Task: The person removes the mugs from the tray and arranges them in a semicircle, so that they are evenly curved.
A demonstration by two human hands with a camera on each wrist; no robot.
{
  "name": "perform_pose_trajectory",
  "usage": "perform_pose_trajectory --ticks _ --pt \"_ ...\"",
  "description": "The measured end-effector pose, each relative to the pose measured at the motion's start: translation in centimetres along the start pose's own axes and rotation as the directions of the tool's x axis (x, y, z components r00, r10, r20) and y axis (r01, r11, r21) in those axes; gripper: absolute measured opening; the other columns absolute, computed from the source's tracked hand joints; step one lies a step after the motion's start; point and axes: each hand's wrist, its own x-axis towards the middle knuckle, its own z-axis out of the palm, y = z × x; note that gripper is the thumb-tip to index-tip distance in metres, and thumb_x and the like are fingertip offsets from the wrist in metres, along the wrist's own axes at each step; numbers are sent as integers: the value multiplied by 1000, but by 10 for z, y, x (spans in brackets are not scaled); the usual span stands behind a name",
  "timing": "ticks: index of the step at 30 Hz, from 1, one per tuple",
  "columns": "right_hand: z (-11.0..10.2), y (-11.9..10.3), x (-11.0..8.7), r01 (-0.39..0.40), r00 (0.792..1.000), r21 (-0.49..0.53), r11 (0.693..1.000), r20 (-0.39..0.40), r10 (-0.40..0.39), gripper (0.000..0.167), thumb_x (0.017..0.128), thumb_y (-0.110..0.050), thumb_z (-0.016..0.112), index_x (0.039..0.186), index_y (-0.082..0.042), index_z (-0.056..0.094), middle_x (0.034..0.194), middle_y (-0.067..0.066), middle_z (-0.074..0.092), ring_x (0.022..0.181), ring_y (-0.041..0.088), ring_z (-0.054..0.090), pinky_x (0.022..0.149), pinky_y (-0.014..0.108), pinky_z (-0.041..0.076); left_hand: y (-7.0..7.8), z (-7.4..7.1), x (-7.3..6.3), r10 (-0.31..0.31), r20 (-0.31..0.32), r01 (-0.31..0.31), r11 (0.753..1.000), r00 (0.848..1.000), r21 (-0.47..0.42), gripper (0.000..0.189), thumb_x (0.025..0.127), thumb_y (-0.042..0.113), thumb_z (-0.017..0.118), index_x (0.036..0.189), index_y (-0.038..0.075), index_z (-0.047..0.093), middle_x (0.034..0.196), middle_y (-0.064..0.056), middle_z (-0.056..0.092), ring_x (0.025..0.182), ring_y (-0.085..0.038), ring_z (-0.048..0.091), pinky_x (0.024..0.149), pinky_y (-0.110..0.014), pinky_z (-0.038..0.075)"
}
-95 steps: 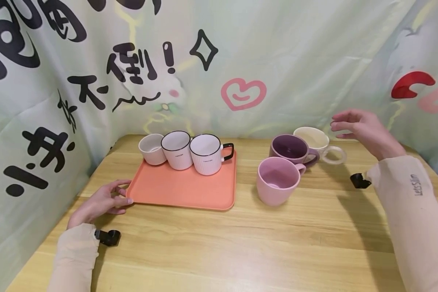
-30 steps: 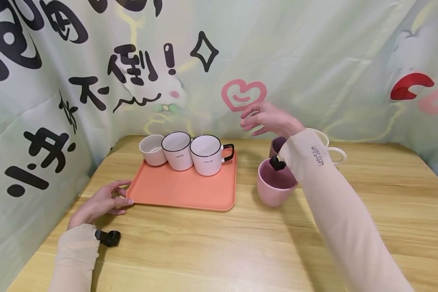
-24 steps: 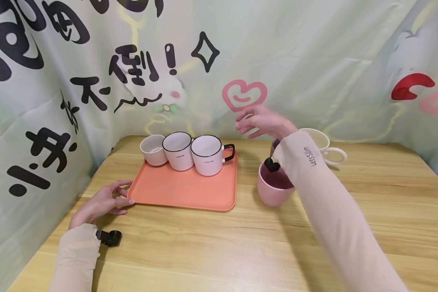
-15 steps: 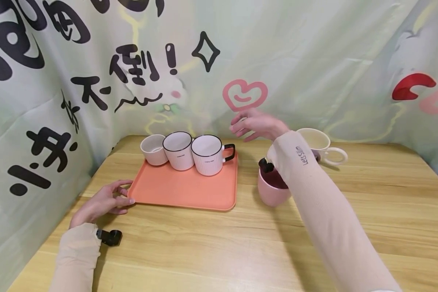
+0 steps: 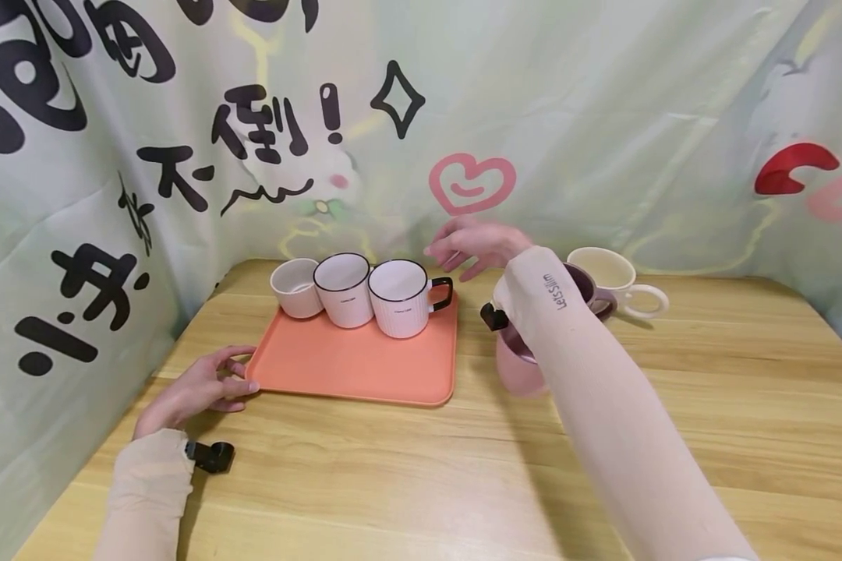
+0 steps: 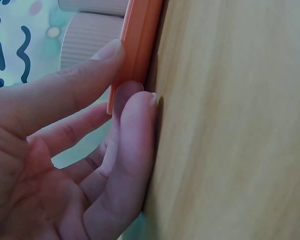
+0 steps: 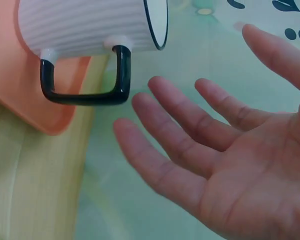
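At the left corner of the orange tray [image 5: 351,366], my left hand [image 5: 199,386] pinches the rim. The left wrist view has the thumb on the tray's edge [image 6: 140,45] and fingers beneath it. On the tray's back part stand a small white cup [image 5: 296,290], a black-rimmed white mug [image 5: 344,292] and a ribbed white mug [image 5: 398,308] with a black handle. My right hand [image 5: 477,245] hovers behind and right of that handle, holding nothing. In the right wrist view its fingers are spread, apart from the black handle [image 7: 85,98].
Right of the tray are a pink mug [image 5: 518,370], a purple mug [image 5: 582,280] and a cream mug [image 5: 603,267] with a ring handle. My right sleeve partly covers the pink and purple ones. A printed curtain [image 5: 582,140] hangs behind the wooden table [image 5: 393,483].
My right hand has moved left from beside the cream mug, over the purple and pink mugs, to near the black handle, sinking lately. The left hand and tray stay put.
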Motion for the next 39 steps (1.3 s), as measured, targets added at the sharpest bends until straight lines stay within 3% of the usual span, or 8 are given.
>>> perform_pose_trajectory --ticks 9,14,18,22,24,27,32,39 --pt "10 -1 11 -107 991 -30 994 79 109 50 104 -26 57 144 -2 40 140 23 48 138 38 40 102 61 46 1 1 0 -4 4 4 1000 1000 -7 75 97 2 68 154 -10 21 109 -19 51 83 -16 65 70 -34 62" --pt "14 5 17 -151 980 -53 987 120 157 46 104 -20 55 141 0 37 141 21 41 138 38 35 104 67 40 2 1 -1 -5 5 5 1000 1000 -7 75 96 2 68 154 -10 21 109 -19 51 82 -17 64 70 -33 61" --pt "16 10 18 -131 980 -58 990 143 138 36 102 -12 55 132 1 41 118 17 52 126 33 43 101 70 41 2 1 -1 -3 2 3 1000 1000 -6 75 96 2 68 154 -10 21 109 -20 50 80 -17 64 69 -33 61" --pt "19 17 23 -65 976 -41 997 207 72 7 97 -1 53 99 2 48 78 11 53 87 24 52 93 62 49 1 1 0 -5 1 5 1000 1000 -7 75 96 2 68 154 -10 21 110 -20 50 81 -17 64 69 -33 62" --pt "21 20 25 -30 973 -34 999 226 37 7 93 3 51 93 2 45 69 8 47 74 22 48 87 57 52 1 1 0 -6 0 6 1000 1000 -8 75 96 2 69 154 -10 22 111 -20 50 82 -17 64 70 -33 62" --pt "23 23 27 -5 980 -5 1000 201 6 17 90 8 49 105 4 42 66 7 41 67 20 43 81 52 55 2 2 1 -3 1 3 1000 1000 -14 76 96 2 69 154 -10 22 111 -20 51 82 -18 65 71 -33 62" --pt "24 23 26 13 993 28 1000 121 -17 41 93 7 47 131 6 32 70 8 38 67 20 37 69 42 57 2 2 1 1 3 -1 1000 1000 -17 75 96 2 69 154 -10 22 111 -20 51 82 -18 65 71 -34 62" --pt "24 19 17 55 997 62 997 59 -59 31 96 3 47 124 1 33 75 7 37 70 20 36 60 33 46 1 1 0 -1 0 1 1000 1000 -22 76 96 2 69 154 -10 22 111 -20 51 83 -17 64 71 -34 62"
